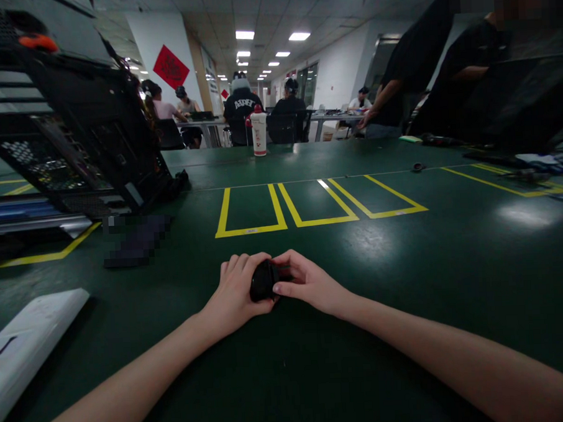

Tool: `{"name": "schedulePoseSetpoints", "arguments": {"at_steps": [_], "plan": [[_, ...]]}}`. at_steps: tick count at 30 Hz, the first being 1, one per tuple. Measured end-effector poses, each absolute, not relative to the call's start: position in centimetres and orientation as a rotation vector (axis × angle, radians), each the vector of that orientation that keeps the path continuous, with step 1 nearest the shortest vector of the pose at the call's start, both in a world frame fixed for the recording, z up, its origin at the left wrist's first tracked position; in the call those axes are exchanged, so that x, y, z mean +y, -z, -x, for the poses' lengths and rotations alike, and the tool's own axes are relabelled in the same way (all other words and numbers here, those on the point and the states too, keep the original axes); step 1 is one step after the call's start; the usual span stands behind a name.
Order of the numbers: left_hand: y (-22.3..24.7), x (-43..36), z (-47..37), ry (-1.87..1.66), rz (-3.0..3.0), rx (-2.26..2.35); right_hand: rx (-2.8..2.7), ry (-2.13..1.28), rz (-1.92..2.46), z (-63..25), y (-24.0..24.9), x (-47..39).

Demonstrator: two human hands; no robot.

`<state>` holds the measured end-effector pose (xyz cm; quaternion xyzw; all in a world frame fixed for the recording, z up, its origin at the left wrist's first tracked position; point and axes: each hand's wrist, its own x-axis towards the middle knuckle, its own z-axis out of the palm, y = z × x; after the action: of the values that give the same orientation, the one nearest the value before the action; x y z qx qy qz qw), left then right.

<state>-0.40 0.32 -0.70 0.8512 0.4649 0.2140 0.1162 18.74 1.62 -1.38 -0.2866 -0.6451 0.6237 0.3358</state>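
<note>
A small, rounded black object is between my two hands, just above or on the dark green table, near the middle of the view. My left hand wraps round its left side, with the thumb below and the fingers over the top. From the right, my right hand grips its right edge between thumb and fingers. Part of the object is covered by my fingers, and I cannot make out what it is.
Yellow tape outlines mark the table ahead. A white cup stands behind them. At left are a black computer case, a dark flat item and a white box. People in black stand at the right beyond the table.
</note>
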Motion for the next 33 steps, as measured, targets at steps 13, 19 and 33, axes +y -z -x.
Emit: {"name": "schedulePoseSetpoints", "arguments": {"at_steps": [13,19,33], "plan": [[0.63,0.29,0.40,-0.638,-2.478,1.342,-1.670,-1.589,0.850,-18.49,0.91,1.39],[0.72,0.35,0.46,-0.657,-2.471,1.350,-1.731,-1.602,0.749,-18.90,0.82,1.16],[0.58,0.26,0.43,-0.648,-2.473,1.342,-1.697,-1.600,0.742,-18.86,1.32,1.46]]}}
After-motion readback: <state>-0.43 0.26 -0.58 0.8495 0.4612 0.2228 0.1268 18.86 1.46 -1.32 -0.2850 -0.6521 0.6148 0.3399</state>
